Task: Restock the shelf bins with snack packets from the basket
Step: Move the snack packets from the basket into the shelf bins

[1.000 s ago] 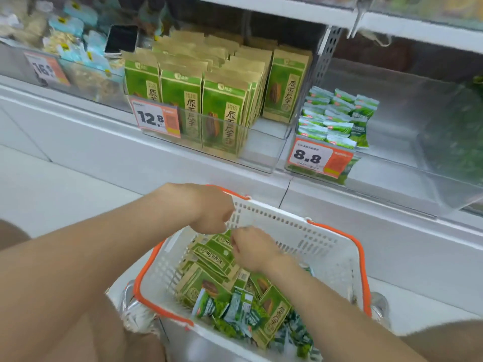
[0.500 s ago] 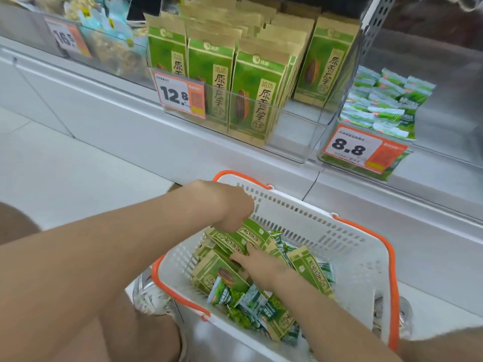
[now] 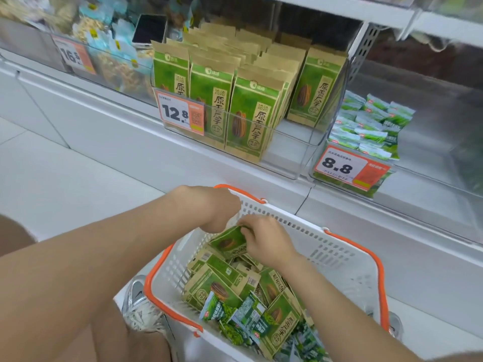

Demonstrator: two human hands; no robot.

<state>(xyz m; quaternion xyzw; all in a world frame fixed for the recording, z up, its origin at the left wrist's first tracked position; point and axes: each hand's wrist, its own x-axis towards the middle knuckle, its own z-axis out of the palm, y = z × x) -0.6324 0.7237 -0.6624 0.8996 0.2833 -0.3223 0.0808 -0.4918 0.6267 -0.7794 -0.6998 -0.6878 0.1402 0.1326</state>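
A white basket with an orange rim [image 3: 347, 259] stands on the floor below the shelf, filled with green-and-tan sunflower seed packets and small green snack packets [image 3: 243, 317]. Both hands are inside its near-left part. My left hand [image 3: 217, 207] and my right hand [image 3: 266, 239] together hold one green seed packet [image 3: 230, 242], lifted above the pile. Its upper edge is hidden under my left hand. On the shelf, a clear bin [image 3: 287, 163] holds upright rows of the same seed packets [image 3: 251, 121], behind a 12.8 price tag.
To the right, a second clear bin [image 3: 407, 184] with an 8.8 tag holds small green packets [image 3: 371, 126] and has much bare room on its right. A bin of pale snacks [image 3: 109, 61] and a phone [image 3: 150, 30] sit at the upper left. A sneaker [image 3: 141, 307] rests beside the basket.
My right hand has come up off the pile and joined my left hand on a seed packet, which is now raised. The view has shifted slightly left and down.
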